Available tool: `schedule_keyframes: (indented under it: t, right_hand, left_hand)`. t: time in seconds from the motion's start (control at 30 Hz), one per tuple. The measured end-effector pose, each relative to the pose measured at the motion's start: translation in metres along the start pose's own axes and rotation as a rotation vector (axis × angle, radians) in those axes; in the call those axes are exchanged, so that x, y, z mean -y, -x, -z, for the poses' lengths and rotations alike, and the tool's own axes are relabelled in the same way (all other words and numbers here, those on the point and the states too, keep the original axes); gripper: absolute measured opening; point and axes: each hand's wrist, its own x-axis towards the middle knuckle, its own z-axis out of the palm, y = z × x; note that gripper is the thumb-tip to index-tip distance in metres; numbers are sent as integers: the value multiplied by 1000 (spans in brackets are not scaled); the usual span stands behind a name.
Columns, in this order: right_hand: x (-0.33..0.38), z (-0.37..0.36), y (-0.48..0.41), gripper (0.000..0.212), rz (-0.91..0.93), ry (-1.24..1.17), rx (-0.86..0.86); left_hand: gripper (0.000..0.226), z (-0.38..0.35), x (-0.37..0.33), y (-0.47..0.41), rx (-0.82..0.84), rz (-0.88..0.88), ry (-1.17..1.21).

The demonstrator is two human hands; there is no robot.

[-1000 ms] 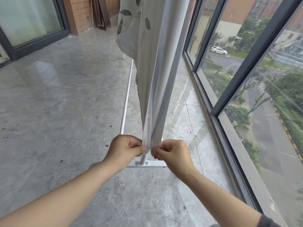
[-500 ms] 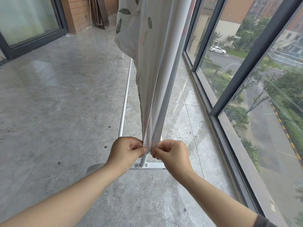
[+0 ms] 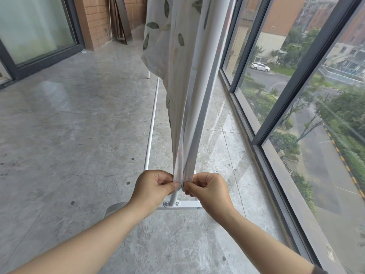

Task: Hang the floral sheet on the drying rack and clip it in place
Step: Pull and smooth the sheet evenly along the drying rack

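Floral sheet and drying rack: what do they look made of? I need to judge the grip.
The floral sheet looks like thin woven fabric, perhaps cotton: matte, soft hanging folds, printed leaves. The drying rack looks like metal tubing with a smooth white coating: slim, round and straight, though the material under the coating can't be confirmed.

No writing, label or number can be read. The floral sheet [image 3: 173, 56] carries only a leaf print. The white car [image 3: 260, 67] outside is too small to show its plate.

change | view tipped up slightly | left hand [image 3: 156, 186], right hand [image 3: 207, 189] sit lower in frame
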Motion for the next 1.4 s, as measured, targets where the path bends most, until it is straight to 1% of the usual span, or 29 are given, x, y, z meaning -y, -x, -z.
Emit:
schedule_keyframes:
  t: [0.13, 0.2, 0.27, 0.33, 0.37, 0.47, 0.6, 0.67, 0.83, 0.93, 1.0, 1.13, 1.23, 1.3, 1.4]
  right_hand:
    - [3, 2, 4, 21, 23, 7, -3]
    - [5, 3, 6, 18, 34, 17, -28]
    - [6, 5, 9, 15, 49, 71, -72]
    - [5, 9, 12, 7, 20, 158, -103]
    - [4, 13, 13, 7, -9, 214, -95]
    - [-1, 21, 20, 7, -62, 299, 9]
    - [0, 18, 30, 6, -40, 265, 125]
    - [4, 9, 31, 7, -16, 259, 174]
    - [20, -28, 26, 10, 41, 212, 310]
    - [34, -55, 21, 13, 44, 196, 360]
    - [45, -75, 15, 14, 35, 176, 378]
    - [69, -110, -12, 13, 57, 163, 358]
    - [90, -126, -33, 14, 66, 156, 338]
    - [109, -132, -41, 15, 43, 160, 343]
    - [156, -133, -44, 16, -9, 174, 361]
  left_hand:
    - [28, 3, -3, 2, 14, -6, -9]
    - [25, 6, -5, 3, 21, -25, -40]
    - [17, 9, -7, 6, 49, -35, -67]
    - [14, 15, -5, 10, 56, -21, -113]
    - [13, 18, -3, 11, 49, -9, -152]
    - [13, 30, 6, 14, 33, 25, -232]
    - [10, 43, 10, 21, 28, 32, -271]
    - [11, 51, 13, 25, 21, 46, -286]
    - [15, 90, 26, 24, -52, 168, -367]
    - [13, 109, 25, 22, -95, 188, -352]
    - [11, 121, 22, 20, -132, 201, -326]
    - [11, 154, 22, 15, -209, 249, -282]
    - [10, 179, 16, 9, -251, 249, -288]
    - [9, 193, 2, 6, -284, 256, -275]
    - [12, 215, -38, 13, -288, 312, -224]
